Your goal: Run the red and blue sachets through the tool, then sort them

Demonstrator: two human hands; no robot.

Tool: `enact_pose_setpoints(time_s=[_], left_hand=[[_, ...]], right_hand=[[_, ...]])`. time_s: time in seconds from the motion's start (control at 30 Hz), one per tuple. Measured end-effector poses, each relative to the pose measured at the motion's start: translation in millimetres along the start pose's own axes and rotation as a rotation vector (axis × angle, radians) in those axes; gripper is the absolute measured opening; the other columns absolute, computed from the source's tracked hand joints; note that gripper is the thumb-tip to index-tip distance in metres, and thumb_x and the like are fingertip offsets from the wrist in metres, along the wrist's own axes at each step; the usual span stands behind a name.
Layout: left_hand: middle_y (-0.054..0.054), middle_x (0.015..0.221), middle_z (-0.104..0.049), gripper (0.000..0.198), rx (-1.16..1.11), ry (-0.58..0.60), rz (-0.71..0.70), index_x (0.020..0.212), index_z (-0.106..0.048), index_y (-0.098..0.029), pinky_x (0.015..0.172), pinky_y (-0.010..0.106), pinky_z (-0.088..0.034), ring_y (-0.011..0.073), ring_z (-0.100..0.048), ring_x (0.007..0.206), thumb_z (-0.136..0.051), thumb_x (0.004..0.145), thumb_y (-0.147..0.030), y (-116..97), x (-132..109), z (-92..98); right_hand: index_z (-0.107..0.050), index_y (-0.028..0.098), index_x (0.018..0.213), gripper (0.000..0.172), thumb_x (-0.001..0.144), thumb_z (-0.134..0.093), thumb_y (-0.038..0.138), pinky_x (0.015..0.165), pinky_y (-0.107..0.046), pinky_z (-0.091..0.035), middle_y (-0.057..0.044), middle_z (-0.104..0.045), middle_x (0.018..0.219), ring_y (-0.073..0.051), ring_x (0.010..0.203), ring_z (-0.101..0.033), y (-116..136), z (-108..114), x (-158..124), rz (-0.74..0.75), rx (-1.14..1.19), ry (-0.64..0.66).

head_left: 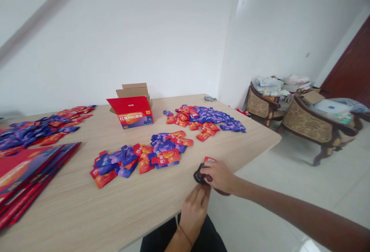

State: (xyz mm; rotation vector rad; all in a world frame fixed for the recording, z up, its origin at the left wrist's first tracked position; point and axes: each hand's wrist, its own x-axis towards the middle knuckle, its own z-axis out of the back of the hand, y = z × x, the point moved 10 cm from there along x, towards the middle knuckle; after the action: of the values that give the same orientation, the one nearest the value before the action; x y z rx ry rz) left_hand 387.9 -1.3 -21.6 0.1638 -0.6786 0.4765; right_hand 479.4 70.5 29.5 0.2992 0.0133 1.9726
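Observation:
Near the table's front right edge, my right hand (221,177) is closed round a dark tape dispenser (199,175), with black and reddish-brown parts showing under the fingers. A small red and white piece (210,159) shows just beyond these fingers; whether it belongs to the dispenser I cannot tell. My left hand (195,207) lies just below, at the table edge, its fingers stretched out side by side. The left fingertips reach the near side of the dispenser, and the thumb is hidden. Left of both hands lies a loose pile of red and purple sachets (166,155).
On the wooden table (138,209), an open red carton (134,115) stands near the wall. Further sachets (202,117) lie at the back right, others (37,130) at the left. Flattened cartons (31,175) are stacked front left. Armchairs (306,119) piled with bags stand right.

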Motion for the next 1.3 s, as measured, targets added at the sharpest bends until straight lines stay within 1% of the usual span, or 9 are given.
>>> enact_pose_setpoints(time_s=[0.07, 0.2, 0.43, 0.7, 0.8, 0.9, 0.97, 1.17, 1.3], left_hand=[[0.013, 0.126, -0.068, 0.039, -0.007, 0.011, 0.001, 0.131, -0.063, -0.013, 0.104, 0.036, -0.055, 0.0229, -0.064, 0.121, -0.035, 0.105, -0.012, 0, 0, -0.4], [0.013, 0.128, -0.068, 0.040, -0.014, 0.012, 0.005, 0.132, -0.063, -0.014, 0.104, 0.037, -0.055, 0.0226, -0.063, 0.123, -0.034, 0.104, -0.012, 0, -1, -0.8], [0.011, 0.126, -0.069, 0.040, -0.019, 0.009, 0.012, 0.132, -0.062, -0.017, 0.101, 0.038, -0.058, 0.0230, -0.065, 0.120, -0.038, 0.102, -0.008, 0, 0, 1.0], [0.008, 0.106, -0.075, 0.028, -0.240, -0.108, 0.146, 0.109, -0.073, -0.022, 0.088, 0.038, -0.062, 0.0229, -0.072, 0.099, -0.045, 0.103, -0.019, 10, 9, 34.0], [0.006, 0.103, -0.076, 0.025, -0.510, -0.168, 0.445, 0.103, -0.073, -0.022, 0.085, 0.033, -0.062, 0.0214, -0.074, 0.094, -0.049, 0.102, -0.027, 44, 11, 42.4], [0.005, 0.097, -0.077, 0.017, -0.761, -0.135, 0.783, 0.102, -0.070, -0.019, 0.069, 0.029, -0.062, 0.0214, -0.075, 0.082, -0.061, 0.094, -0.032, 77, 4, 25.0], [0.004, 0.092, -0.076, 0.015, -0.795, -0.068, 0.836, 0.099, -0.068, -0.018, 0.063, 0.027, -0.060, 0.0206, -0.075, 0.076, -0.065, 0.088, -0.027, 86, 5, 14.6], [0.004, 0.099, -0.072, 0.009, -0.219, 0.229, 0.411, 0.092, -0.070, -0.021, 0.082, 0.031, -0.055, 0.0211, -0.067, 0.094, -0.064, 0.089, -0.016, 60, 35, 27.3], [0.006, 0.108, -0.070, 0.013, 0.027, 0.221, 0.216, 0.105, -0.070, -0.022, 0.091, 0.039, -0.055, 0.0246, -0.063, 0.105, -0.062, 0.094, -0.019, 35, 36, 43.0]], right_hand=[[-0.074, 0.026, 0.101, 0.019, 0.088, -0.060, 0.022, 0.069, -0.026, -0.039, -0.003, -0.070, 0.098, -0.017, 0.081, -0.061, -9, -9, 2, -0.013, -0.019, 0.012], [-0.076, 0.025, 0.099, 0.024, 0.090, -0.055, 0.018, 0.071, -0.026, -0.040, -0.005, -0.071, 0.096, -0.017, 0.082, -0.063, -74, -4, 18, -0.151, -0.098, 0.013], [-0.077, 0.027, 0.108, 0.026, 0.088, -0.064, 0.035, 0.084, -0.027, -0.044, -0.005, -0.074, 0.106, -0.021, 0.096, -0.066, -164, 8, 13, -0.345, 0.029, -0.121], [-0.076, 0.023, 0.110, 0.029, 0.088, -0.065, 0.038, 0.091, -0.030, -0.046, -0.006, -0.075, 0.109, -0.022, 0.100, -0.067, -181, 2, -5, -0.413, 0.192, -0.291], [-0.076, 0.023, 0.110, 0.029, 0.088, -0.064, 0.037, 0.090, -0.029, -0.046, -0.006, -0.075, 0.107, -0.021, 0.099, -0.067, -180, 2, -7, -0.420, 0.200, -0.304], [-0.076, 0.024, 0.110, 0.029, 0.089, -0.063, 0.038, 0.089, -0.029, -0.045, -0.006, -0.074, 0.107, -0.021, 0.099, -0.066, -178, 3, -9, -0.415, 0.205, -0.321], [-0.075, 0.024, 0.111, 0.029, 0.090, -0.062, 0.039, 0.087, -0.029, -0.045, -0.005, -0.074, 0.107, -0.021, 0.099, -0.066, -177, 4, -10, -0.409, 0.203, -0.335], [-0.074, 0.025, 0.114, 0.030, 0.092, -0.059, 0.039, 0.086, -0.027, -0.044, -0.004, -0.072, 0.109, -0.020, 0.098, -0.066, -177, 0, -11, -0.430, 0.188, -0.320], [-0.073, 0.026, 0.118, 0.032, 0.093, -0.057, 0.038, 0.086, -0.027, -0.044, -0.005, -0.071, 0.111, -0.020, 0.099, -0.065, -173, 2, -13, -0.474, 0.136, -0.292]])
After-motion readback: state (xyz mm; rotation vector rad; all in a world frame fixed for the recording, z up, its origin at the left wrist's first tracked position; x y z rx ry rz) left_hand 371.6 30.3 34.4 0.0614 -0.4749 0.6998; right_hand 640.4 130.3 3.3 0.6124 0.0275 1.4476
